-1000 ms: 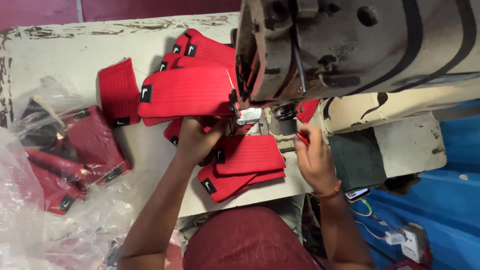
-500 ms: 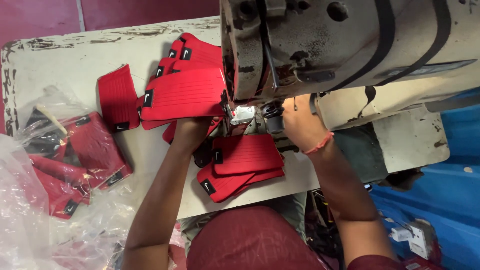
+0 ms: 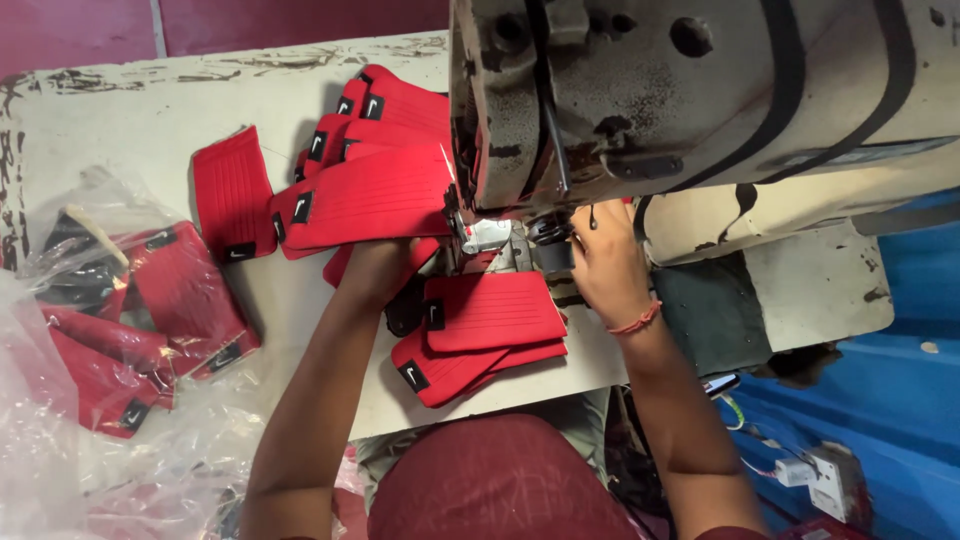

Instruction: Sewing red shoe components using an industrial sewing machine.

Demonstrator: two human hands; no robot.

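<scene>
Left hand (image 3: pixel 375 265) under red panel (image 3: pixel 370 200) | worn white table (image 3: pixel 150 130) | maroon wall (image 3: pixel 250 15)

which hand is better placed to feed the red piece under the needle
Left, likely. The left hand already rests on the red piece lying beside the sewing machine head. The right hand is up at the machine's needle area, with no fabric in its fingers.
</scene>
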